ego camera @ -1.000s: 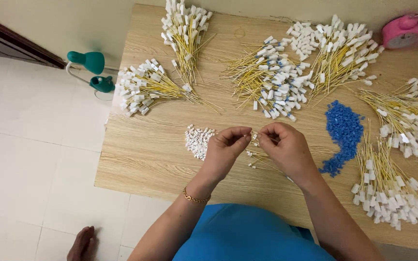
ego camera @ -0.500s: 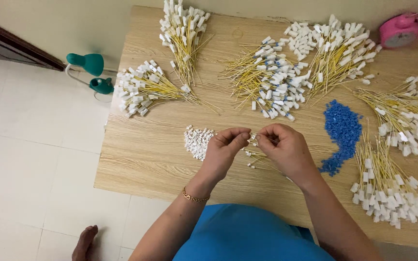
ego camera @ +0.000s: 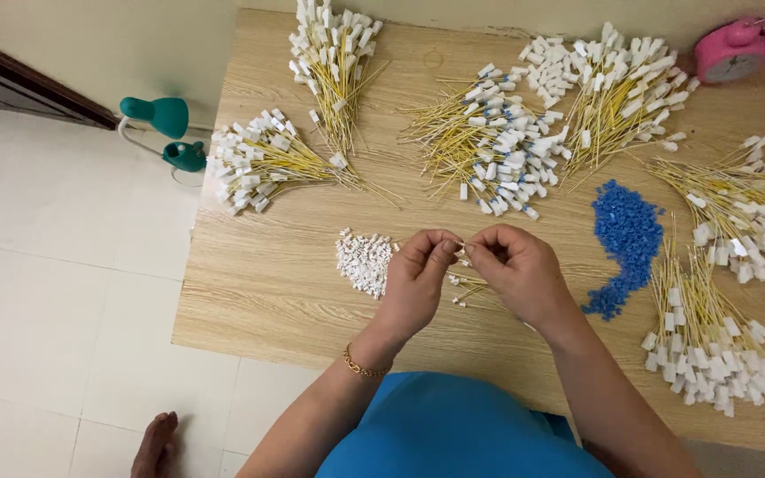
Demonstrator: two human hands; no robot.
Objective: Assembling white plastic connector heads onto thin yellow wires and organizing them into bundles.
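Hands: left hand [ego camera: 418, 274], right hand [ego camera: 517, 270] grip pinching small white connector [ego camera: 460, 254]; white pile [ego camera: 363, 259], blue pile [ego camera: 626, 235] flanking

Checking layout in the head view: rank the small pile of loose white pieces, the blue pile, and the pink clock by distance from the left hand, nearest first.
From the left hand:
1. Small white pile, just beside it on the left.
2. Blue pile, to the right, beyond the right hand.
3. Pink clock, at the far right corner of the table.

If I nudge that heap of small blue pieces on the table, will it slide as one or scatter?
The blue pieces are loose and tiny, so they would probably scatter rather than move together. They look light and likely skid easily on the smooth wooden table. Some might slip under the yellow wires alongside.
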